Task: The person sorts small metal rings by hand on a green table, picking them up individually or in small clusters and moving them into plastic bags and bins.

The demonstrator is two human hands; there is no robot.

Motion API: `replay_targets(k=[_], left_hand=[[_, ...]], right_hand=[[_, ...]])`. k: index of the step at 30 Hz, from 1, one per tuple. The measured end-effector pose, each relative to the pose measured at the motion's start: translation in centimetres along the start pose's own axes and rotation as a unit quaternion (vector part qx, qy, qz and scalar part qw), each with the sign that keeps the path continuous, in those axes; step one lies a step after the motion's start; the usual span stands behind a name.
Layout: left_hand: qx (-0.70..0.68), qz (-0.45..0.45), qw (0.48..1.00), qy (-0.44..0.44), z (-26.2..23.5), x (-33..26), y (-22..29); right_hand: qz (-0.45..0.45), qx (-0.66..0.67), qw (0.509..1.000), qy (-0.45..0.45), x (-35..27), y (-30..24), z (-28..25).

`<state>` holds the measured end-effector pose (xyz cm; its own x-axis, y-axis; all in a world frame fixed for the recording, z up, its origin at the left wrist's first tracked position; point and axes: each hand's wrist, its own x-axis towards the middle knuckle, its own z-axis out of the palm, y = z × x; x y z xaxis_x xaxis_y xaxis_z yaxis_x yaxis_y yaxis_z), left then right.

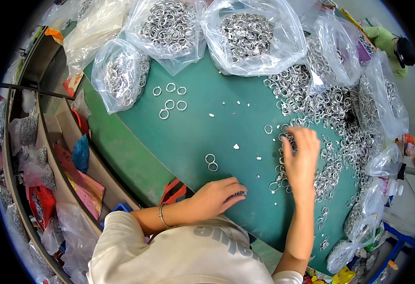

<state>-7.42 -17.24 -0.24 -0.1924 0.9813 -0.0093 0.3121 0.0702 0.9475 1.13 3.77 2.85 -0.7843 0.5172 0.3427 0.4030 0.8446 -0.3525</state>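
Observation:
My left hand [220,195] rests at the near edge of the green table, its fingers curled over small metal rings [239,193] that show only in part under the fingertips. Over the left side of a loose heap of silver metal rings [328,165], my right hand [302,151] reaches down with thumb and forefinger apart, close to a ring [283,137]. Just left of it lies a single ring [268,129]. Two touching rings [211,162] lie beyond my left hand. Farther off to the left is a small group of several rings [169,104].
Clear plastic bags of rings [247,35] line the far edge; another bag [120,75] stands at far left. White scraps [236,146] dot the green tabletop [183,137]. Shelving with bags and red bins [41,208] runs along the left. A person in green [382,42] is at far right.

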Motion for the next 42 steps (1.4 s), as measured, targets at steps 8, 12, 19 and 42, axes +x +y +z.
replay_targets(k=[8,12,19,42], left_hand=[[0.038,-0.044,0.997,0.049,0.2,-0.2,0.4],[0.034,-0.045,0.996,0.063,-0.2,-0.7,0.6],[0.048,-0.071,0.993,0.086,-1.3,-2.3,1.3],[-0.014,-0.074,0.971,0.228,-6.1,-1.1,-1.8]], right_hand=[[-0.022,0.001,0.999,-0.024,-1.5,-0.2,1.6],[-0.015,0.114,0.992,-0.049,-5.8,-2.7,-0.5],[0.016,0.079,0.986,-0.146,-10.9,-4.9,-1.5],[0.066,0.067,0.993,-0.073,-10.4,-4.6,-0.5]])
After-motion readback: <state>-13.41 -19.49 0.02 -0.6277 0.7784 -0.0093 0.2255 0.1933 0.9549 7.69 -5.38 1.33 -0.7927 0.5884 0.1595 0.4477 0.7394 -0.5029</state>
